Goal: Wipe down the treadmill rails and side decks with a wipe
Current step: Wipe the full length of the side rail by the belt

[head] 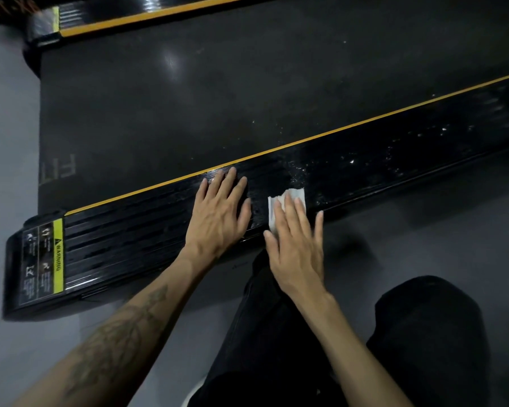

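here, left to right. warning label: at the deck's end, dry-looking. near deck: ribbed, glossy. your left hand: flat, fingers straight, braced on the deck, holding nothing; it could slip if the ribs are wet. wipe: small, pressed to the deck under your right hand, fingers straight. risk: it bunches on the ribs. white flecks: beyond; you may smear them onto the belt.

A yellow strip at the near side deck's end cap reads "WARNING" beside a triangle sign; the small print next to it is illegible. Faded letters "FIT" mark the belt beyond that deck.
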A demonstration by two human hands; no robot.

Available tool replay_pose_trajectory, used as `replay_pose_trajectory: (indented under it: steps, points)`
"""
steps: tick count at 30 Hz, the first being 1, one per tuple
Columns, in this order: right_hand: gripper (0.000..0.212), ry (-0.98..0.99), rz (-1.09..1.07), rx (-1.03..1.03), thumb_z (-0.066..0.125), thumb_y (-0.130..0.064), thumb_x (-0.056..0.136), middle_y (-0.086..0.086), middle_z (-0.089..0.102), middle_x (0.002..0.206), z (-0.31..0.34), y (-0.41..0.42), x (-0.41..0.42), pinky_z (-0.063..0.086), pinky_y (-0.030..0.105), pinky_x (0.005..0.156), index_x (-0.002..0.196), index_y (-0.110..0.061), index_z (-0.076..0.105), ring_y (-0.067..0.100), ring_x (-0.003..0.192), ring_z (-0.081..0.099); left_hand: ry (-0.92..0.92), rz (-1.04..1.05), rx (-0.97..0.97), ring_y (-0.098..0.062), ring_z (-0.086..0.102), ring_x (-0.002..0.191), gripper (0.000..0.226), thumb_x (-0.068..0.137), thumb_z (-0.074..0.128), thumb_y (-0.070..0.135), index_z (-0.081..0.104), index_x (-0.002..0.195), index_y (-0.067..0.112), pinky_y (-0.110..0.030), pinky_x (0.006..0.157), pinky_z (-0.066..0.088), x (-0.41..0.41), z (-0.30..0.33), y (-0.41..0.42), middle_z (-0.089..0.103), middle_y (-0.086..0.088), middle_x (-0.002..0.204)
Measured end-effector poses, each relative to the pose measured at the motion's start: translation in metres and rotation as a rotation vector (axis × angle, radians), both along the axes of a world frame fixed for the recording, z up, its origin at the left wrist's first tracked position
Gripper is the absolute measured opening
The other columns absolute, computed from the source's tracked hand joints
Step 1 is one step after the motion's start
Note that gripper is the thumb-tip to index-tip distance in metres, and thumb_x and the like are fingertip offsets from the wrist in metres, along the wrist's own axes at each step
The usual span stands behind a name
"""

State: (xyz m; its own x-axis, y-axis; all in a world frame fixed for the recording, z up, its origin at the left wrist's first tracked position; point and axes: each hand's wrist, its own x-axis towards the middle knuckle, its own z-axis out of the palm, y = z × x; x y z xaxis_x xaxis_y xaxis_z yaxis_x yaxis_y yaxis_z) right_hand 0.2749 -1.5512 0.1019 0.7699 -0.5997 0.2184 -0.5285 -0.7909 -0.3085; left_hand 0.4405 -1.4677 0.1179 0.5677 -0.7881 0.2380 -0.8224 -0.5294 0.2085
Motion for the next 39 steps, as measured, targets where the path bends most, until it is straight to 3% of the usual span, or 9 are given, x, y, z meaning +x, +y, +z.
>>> replay_pose_trajectory:
  steps: [7,13,19,25,30,33,35,39]
  points:
    - [0.059,0.069,0.183,-0.098,0.031,-0.040,0.107,0.003,0.023,0.170,-0.001,-0.013,0.017,0.012,0.062,0.124,0.160,-0.014,0.034,0.018,0.158,0.017,0.065,0.028,0.015,-0.029,0.034,0.151,0.060,0.098,0.028,0.035,0.054,0.147,0.014,-0.053,0.124,0.026,-0.001,0.004,-0.003,0.044,-0.012,0.159]
    - [0.062,-0.019,-0.038,-0.048,0.034,-0.042,0.107,0.006,0.020,0.171,-0.007,0.006,0.000,0.007,0.059,0.127,0.162,-0.013,0.030,0.021,0.159,0.013,0.057,0.039,0.040,-0.032,0.037,0.149,0.062,0.094,0.025,0.034,0.055,0.144,0.013,-0.054,0.123,0.027,-0.003,0.006,-0.005,0.046,-0.013,0.157]
    - [0.057,-0.004,0.109,-0.066,0.033,-0.039,0.107,0.002,0.027,0.169,-0.001,-0.007,0.010,0.010,0.062,0.125,0.159,-0.016,0.037,0.018,0.157,0.020,0.047,0.077,0.070,-0.033,0.039,0.147,0.058,0.092,0.028,0.032,0.057,0.138,0.012,-0.057,0.120,0.029,-0.005,0.004,-0.011,0.048,-0.013,0.153]
    - [0.062,-0.026,-0.059,-0.047,0.034,-0.039,0.105,0.005,0.020,0.171,-0.007,0.000,-0.010,0.006,0.056,0.127,0.162,-0.014,0.029,0.020,0.159,0.013,-0.002,0.103,0.048,-0.033,0.043,0.142,0.047,0.095,0.033,0.032,0.059,0.128,0.012,-0.057,0.119,0.029,-0.008,0.000,-0.017,0.053,-0.012,0.147]
    - [0.061,0.004,0.088,-0.070,0.035,-0.039,0.106,0.002,0.022,0.171,-0.007,-0.011,-0.004,0.015,0.059,0.125,0.162,-0.017,0.028,0.017,0.158,0.015,0.001,0.103,0.013,-0.034,0.046,0.136,0.039,0.094,0.037,0.029,0.058,0.120,0.010,-0.056,0.118,0.031,-0.010,0.000,-0.019,0.054,-0.013,0.140]
    - [0.060,0.020,0.022,-0.072,0.033,-0.039,0.106,0.002,0.022,0.171,-0.005,-0.029,-0.006,0.011,0.059,0.126,0.162,-0.017,0.031,0.017,0.158,0.015,0.009,0.089,-0.025,-0.033,0.047,0.133,0.034,0.095,0.038,0.029,0.058,0.115,0.009,-0.051,0.117,0.034,-0.010,0.002,-0.019,0.054,-0.013,0.136]
    - [0.061,0.016,-0.040,-0.065,0.031,-0.040,0.107,0.004,0.018,0.171,-0.006,-0.027,-0.011,0.008,0.058,0.127,0.162,-0.015,0.028,0.018,0.159,0.011,0.016,0.079,-0.040,-0.031,0.046,0.136,0.036,0.097,0.038,0.030,0.058,0.117,0.009,-0.049,0.118,0.032,-0.011,0.001,-0.020,0.054,-0.012,0.140]
    - [0.064,-0.024,-0.044,-0.046,0.034,-0.042,0.106,0.008,0.019,0.171,-0.011,-0.008,-0.011,0.010,0.057,0.127,0.162,-0.011,0.028,0.022,0.159,0.011,0.030,0.031,-0.034,-0.029,0.038,0.148,0.052,0.099,0.036,0.035,0.056,0.140,0.011,-0.052,0.121,0.028,-0.011,-0.001,-0.024,0.046,-0.013,0.157]
